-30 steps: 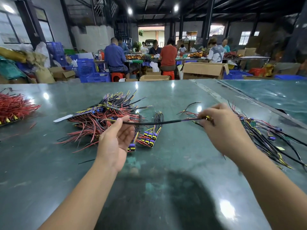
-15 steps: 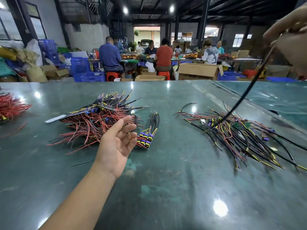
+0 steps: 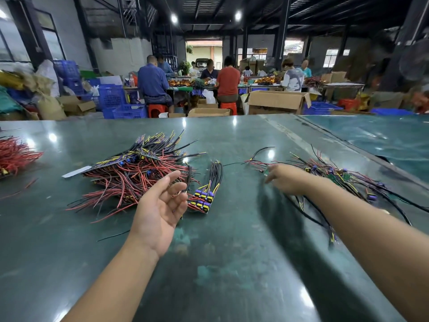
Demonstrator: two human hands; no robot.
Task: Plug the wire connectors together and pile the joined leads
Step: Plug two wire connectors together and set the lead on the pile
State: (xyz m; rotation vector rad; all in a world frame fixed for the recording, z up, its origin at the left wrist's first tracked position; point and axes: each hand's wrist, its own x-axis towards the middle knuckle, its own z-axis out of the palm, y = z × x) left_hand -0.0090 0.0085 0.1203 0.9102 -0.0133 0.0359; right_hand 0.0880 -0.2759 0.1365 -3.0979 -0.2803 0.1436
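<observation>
The left hand (image 3: 160,211) hung palm-up, fingers loose and holding nothing, beside the red-and-black lead pile (image 3: 134,177). The right hand (image 3: 284,180), blurred, reached fingers spread onto the tangled leads (image 3: 343,180); a small connector bundle (image 3: 205,194) lay between on the green table (image 3: 232,263)

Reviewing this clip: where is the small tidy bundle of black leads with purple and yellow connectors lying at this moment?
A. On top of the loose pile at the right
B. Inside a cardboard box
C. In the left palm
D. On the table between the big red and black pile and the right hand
D: the small bundle lies flat on the table, just right of the red and black pile, with the right hand further right.
</observation>
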